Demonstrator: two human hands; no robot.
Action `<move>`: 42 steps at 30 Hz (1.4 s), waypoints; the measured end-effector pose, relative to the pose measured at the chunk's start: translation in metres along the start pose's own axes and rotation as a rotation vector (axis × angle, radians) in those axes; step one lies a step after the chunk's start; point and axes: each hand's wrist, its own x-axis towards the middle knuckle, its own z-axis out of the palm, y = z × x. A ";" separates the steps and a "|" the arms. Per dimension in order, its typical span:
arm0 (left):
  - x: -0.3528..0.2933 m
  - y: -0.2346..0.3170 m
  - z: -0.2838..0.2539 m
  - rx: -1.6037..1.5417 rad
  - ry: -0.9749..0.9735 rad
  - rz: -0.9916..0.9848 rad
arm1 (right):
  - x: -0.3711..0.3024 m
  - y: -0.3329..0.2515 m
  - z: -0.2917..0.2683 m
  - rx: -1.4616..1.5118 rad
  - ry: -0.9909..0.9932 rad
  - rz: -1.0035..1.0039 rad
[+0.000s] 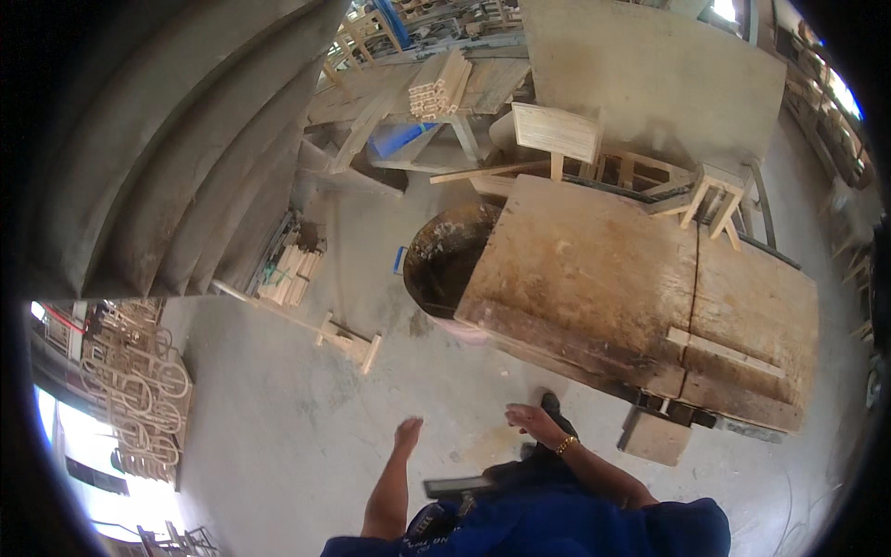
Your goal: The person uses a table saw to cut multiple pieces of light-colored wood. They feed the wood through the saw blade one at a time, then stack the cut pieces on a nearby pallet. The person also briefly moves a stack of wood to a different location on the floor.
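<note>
The round basin [444, 265] is half hidden under the wooden board [594, 278]; far shelves blur.

Both hands hang empty over the concrete floor [278, 436], the left hand [406, 433] open with fingers pointing ahead, the right hand [531, 420] spread, a gold bracelet [565, 445] at its wrist. Just ahead stands a worn wooden worktable [631, 297], a rusty round basin [445, 260] tucked against its left edge.
</note>
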 end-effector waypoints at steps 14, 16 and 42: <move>0.287 0.051 -0.077 -0.141 -0.567 -0.203 | 0.213 -0.193 -0.034 0.433 0.289 -0.329; 0.333 0.055 -0.085 -0.072 -0.599 -0.146 | 0.229 -0.190 -0.026 0.595 0.397 -0.369; 0.831 0.643 -0.029 -1.035 -0.478 0.555 | 0.629 -0.496 -0.324 0.044 1.214 -0.519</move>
